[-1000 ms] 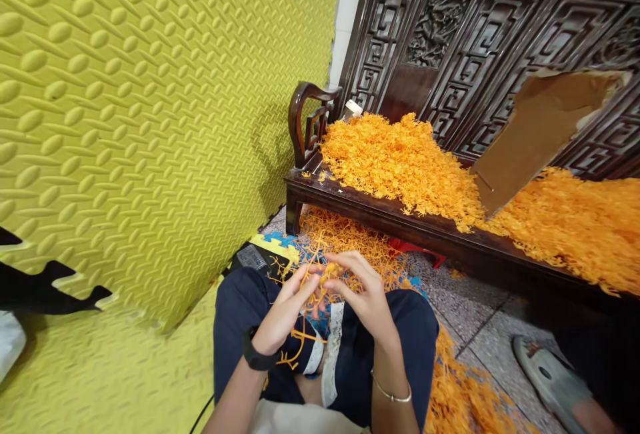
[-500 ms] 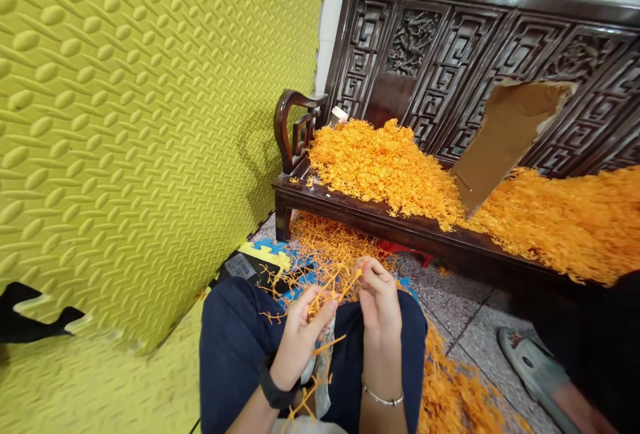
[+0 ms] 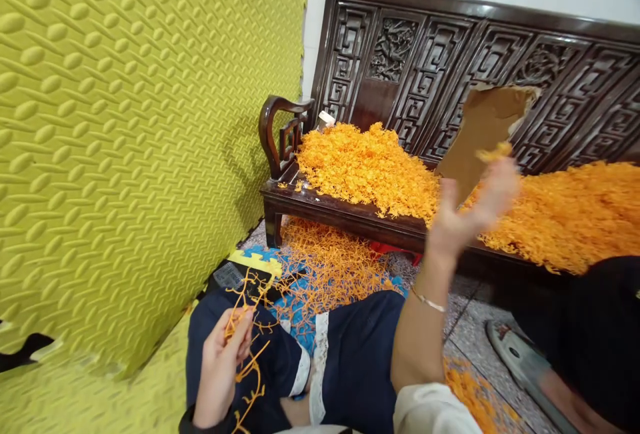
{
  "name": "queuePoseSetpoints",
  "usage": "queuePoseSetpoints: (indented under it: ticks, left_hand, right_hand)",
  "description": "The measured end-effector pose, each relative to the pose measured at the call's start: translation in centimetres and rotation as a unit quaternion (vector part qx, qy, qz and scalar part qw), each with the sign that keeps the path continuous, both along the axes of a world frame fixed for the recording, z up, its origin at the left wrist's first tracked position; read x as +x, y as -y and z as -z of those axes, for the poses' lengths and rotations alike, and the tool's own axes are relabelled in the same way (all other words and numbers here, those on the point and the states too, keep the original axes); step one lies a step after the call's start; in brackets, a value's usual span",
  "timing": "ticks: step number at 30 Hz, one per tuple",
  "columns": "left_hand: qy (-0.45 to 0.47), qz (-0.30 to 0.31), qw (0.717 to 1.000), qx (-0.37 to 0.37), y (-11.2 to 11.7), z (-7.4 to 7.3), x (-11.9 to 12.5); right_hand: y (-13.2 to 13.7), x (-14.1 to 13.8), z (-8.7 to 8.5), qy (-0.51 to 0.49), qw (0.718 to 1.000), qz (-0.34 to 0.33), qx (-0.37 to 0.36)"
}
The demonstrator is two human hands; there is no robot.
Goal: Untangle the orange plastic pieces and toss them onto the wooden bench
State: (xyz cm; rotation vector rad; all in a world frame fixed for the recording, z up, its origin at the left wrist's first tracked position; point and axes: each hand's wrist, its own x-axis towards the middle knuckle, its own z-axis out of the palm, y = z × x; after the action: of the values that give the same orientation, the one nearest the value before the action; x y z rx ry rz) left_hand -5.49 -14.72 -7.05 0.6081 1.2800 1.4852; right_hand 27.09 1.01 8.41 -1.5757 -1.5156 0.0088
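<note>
Both hands have parted since the earlier frame: the right hand (image 3: 463, 214) is now up and out toward the bench (image 3: 345, 215), while the left hand (image 3: 223, 347) sits lower, over the left knee. Its thumb and fingers are closed on branched orange strands (image 3: 254, 360), whose long axis runs roughly up and down in view, sprigs poking out above the grip and a trailing stem hanging toward the lap. The right hand is spread, thumb well apart, blurred by motion; a small orange piece (image 3: 495, 153) shows at its fingertips, in front of the cardboard (image 3: 463, 134), and whether it touches them I cannot tell. That hand is the nearer to the bench, between the left orange heap (image 3: 370, 171) and the right orange heap (image 3: 575, 214), which the cardboard separates. Open room lies between the two hands, above the lap. The yellow mat wall (image 3: 150, 121) bounds the left side; a person in dark clothing (image 3: 600, 327) takes up the right edge.
</note>
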Motion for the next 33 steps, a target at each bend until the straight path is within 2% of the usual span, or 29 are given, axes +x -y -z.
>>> queuePoseSetpoints:
  ticks: [2,5,9,12,14,17,19,22,25,28,30,33]
  left_hand:
    - [-0.014,0.016,1.000,0.008,-0.2,-0.6,0.6]
    - [-0.037,0.035,0.999,0.009,-0.4,-1.1,1.4]
    - [-0.028,0.086,0.996,0.010,-0.6,-1.5,1.9]
    - [0.000,0.128,0.992,0.019,-1.0,-2.4,2.1]
    - [0.021,0.146,0.989,0.025,-1.4,-3.2,2.3]
    - [0.042,0.174,0.983,0.036,-2.0,-4.1,2.6]
    - [0.042,0.186,0.981,0.044,-2.3,-4.4,2.8]
    - [0.039,0.191,0.979,0.054,-2.4,-4.6,2.8]
    - [0.046,0.193,0.978,0.067,-2.3,-4.6,2.6]
    - [0.049,0.202,0.975,0.077,-2.3,-4.6,2.5]
    - [0.047,0.210,0.974,0.076,-2.3,-4.7,2.4]
    - [0.033,0.206,0.976,0.070,-2.2,-4.9,2.4]
  right_hand:
    - [-1.9,-0.9,1.3,-0.009,0.996,-0.029,-0.080]
    - [-2.5,-2.6,5.4,-0.025,0.974,-0.126,-0.189]
    - [0.2,-6.2,11.2,-0.064,0.921,-0.277,-0.264]
    - [3.1,-9.4,13.0,-0.113,0.873,-0.381,-0.283]
    - [4.9,-11.3,12.9,-0.175,0.853,-0.419,-0.256]
    - [6.9,-13.4,11.5,-0.230,0.867,-0.412,-0.162]
    - [7.7,-14.2,10.4,-0.197,0.877,-0.422,-0.121]
    - [8.3,-14.8,9.2,-0.132,0.880,-0.446,-0.100]
    - [8.7,-15.0,9.0,-0.127,0.897,-0.422,-0.034]
    - [9.3,-15.0,9.1,-0.110,0.899,-0.421,0.051]
    - [9.9,-14.9,8.9,-0.052,0.901,-0.422,0.083]
    - [10.8,-14.7,8.1,0.079,0.911,-0.398,0.070]
